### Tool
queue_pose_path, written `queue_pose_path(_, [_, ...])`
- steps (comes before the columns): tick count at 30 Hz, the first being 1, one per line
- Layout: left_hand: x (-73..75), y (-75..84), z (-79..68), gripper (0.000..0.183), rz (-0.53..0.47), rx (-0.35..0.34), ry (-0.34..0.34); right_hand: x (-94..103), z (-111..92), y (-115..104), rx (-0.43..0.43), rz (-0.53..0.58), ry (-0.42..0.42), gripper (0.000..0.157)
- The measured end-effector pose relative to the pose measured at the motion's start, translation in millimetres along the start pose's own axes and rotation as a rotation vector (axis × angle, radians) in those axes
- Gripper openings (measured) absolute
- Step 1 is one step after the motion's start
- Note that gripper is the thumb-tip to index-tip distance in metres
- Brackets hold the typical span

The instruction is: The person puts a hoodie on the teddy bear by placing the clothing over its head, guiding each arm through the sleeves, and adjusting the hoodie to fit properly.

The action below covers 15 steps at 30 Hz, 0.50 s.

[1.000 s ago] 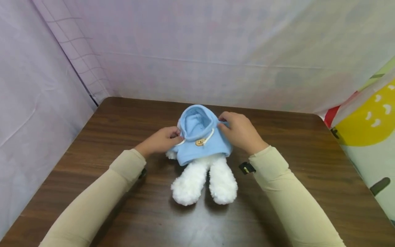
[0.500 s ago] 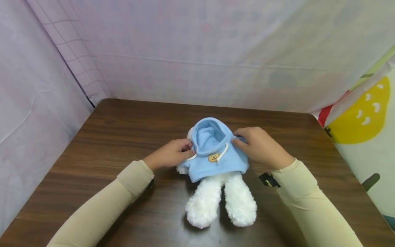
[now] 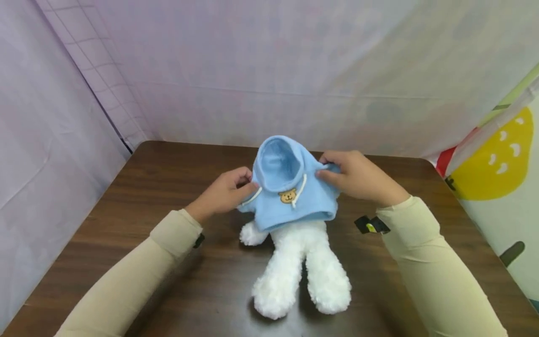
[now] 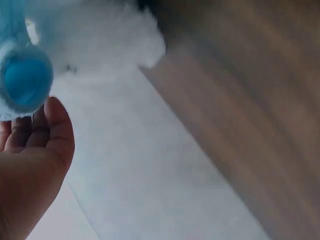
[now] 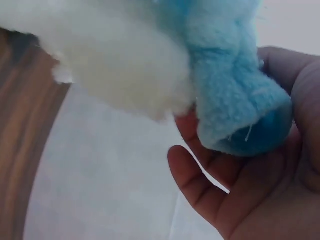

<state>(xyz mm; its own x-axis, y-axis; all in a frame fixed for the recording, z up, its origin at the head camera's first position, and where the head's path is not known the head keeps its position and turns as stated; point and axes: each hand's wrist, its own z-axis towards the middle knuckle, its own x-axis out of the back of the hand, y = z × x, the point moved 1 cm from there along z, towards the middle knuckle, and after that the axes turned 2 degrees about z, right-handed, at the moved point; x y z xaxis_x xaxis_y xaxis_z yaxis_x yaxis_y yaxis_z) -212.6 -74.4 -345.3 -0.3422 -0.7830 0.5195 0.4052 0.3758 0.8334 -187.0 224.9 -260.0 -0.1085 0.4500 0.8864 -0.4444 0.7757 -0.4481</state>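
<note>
A small light-blue hoodie (image 3: pixel 269 209) with a bear-face patch and white drawstrings covers the upper part of a white plush toy (image 3: pixel 301 241) on its back. Legs, lower belly and one arm show below the hem; the head is hidden in the head view. My left hand (image 3: pixel 223 193) pinches the hoodie's left shoulder, and my right hand (image 3: pixel 360 179) pinches its right shoulder. The left wrist view shows a hollow sleeve cuff (image 4: pixel 44 95) above the curled fingers. In the right wrist view another hollow sleeve (image 5: pixel 227 95) hangs within the right hand, beside white fur (image 5: pixel 125 65).
The dark wood-grain table (image 3: pixel 160 187) extends around the toy. A pale curtain (image 3: pixel 236 70) hangs behind its back edge, and another white sheet (image 3: pixel 46 126) hangs at the left. A cloth with a yellow print (image 3: pixel 497 159) is at the right.
Both hands first shifted toward the front right with the toy, then lifted the hoodie up and back. More of the white belly and one plush arm now show below the hem.
</note>
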Motion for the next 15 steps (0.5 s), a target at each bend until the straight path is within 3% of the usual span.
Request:
queue_pose_path(5, [20.1,11.5,18.9,0.014,0.019,-0.031,0.124,21.2,22.1,-4.3,-0.050,0.012,0.082,0.017])
queue_pose_path(10, [30.3,19.8,51.0,0.016,-0.016,-0.049,0.273,37.2,48.9,3.2,-0.100,0.063,0.146,0.023])
queue_pose_path(15, [31.9,16.3,82.8,0.018,-0.023,0.004,0.378,32.7,73.1,20.0,-0.154,0.135,0.224,0.027])
